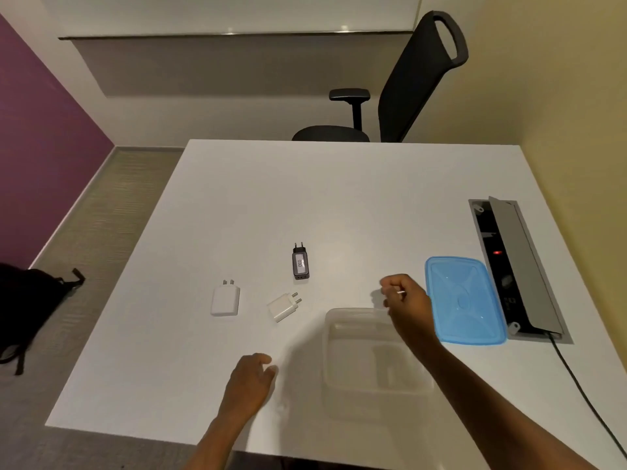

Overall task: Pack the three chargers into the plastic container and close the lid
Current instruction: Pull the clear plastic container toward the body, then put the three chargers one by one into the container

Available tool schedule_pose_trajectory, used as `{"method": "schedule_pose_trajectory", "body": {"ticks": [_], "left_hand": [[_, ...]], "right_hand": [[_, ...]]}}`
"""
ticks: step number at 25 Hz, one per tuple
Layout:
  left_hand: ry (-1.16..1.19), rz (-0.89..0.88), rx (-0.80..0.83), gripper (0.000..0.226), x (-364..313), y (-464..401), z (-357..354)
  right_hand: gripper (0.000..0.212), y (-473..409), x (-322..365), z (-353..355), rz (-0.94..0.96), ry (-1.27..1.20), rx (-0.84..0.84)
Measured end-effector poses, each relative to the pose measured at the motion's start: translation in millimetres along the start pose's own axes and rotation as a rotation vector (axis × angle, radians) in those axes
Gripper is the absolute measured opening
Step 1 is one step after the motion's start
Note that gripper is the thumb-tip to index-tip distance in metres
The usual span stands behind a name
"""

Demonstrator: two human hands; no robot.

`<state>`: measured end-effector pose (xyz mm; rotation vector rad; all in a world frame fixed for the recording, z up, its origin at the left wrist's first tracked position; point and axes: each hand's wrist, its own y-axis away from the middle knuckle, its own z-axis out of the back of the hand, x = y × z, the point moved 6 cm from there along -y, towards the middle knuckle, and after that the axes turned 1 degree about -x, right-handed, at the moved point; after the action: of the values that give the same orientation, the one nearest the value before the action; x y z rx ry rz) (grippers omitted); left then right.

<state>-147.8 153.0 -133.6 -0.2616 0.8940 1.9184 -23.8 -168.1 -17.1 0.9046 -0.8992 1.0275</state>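
Note:
Three chargers lie on the white table (339, 198): a white charger (225, 299) at the left, a smaller white charger (283, 306) tilted beside it, and a black charger (300, 262) with a lit display farther back. The clear plastic container (342, 368) stands open and empty near the front. Its blue lid (463, 300) rests flat to the right. My right hand (405, 300) hovers over the container's far right corner, fingers loosely curled, holding nothing that I can make out. My left hand (249, 381) rests on the table left of the container, fingers apart and empty.
An open cable hatch (515, 269) with a raised grey flap sits at the table's right edge, a black cable (583, 395) trailing from it. A black office chair (407, 89) stands behind the table. A black bag (27, 307) lies on the floor at left.

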Motion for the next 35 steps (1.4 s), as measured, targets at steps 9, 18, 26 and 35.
{"method": "schedule_pose_trajectory", "body": {"ticks": [9, 18, 26, 35], "left_hand": [[-0.243, -0.094, -0.174, 0.061, 64.7, -12.6, 22.1], [-0.420, -0.203, -0.245, 0.075, 114.0, -43.1, 40.2], [-0.396, -0.233, -0.263, 0.075, 115.5, -47.4, 39.5], [-0.420, -0.235, -0.283, 0.074, 118.3, -45.4, 41.6]], "right_hand": [[0.025, 42.2, 2.8, -179.4, -0.228, 0.211, 0.471], [0.069, 39.7, 25.4, -314.8, -0.016, 0.568, 0.618], [0.084, 42.3, 17.8, -375.3, 0.218, 0.927, 0.593], [0.076, 68.8, 37.2, -288.8, 0.379, 0.777, 0.517]]}}
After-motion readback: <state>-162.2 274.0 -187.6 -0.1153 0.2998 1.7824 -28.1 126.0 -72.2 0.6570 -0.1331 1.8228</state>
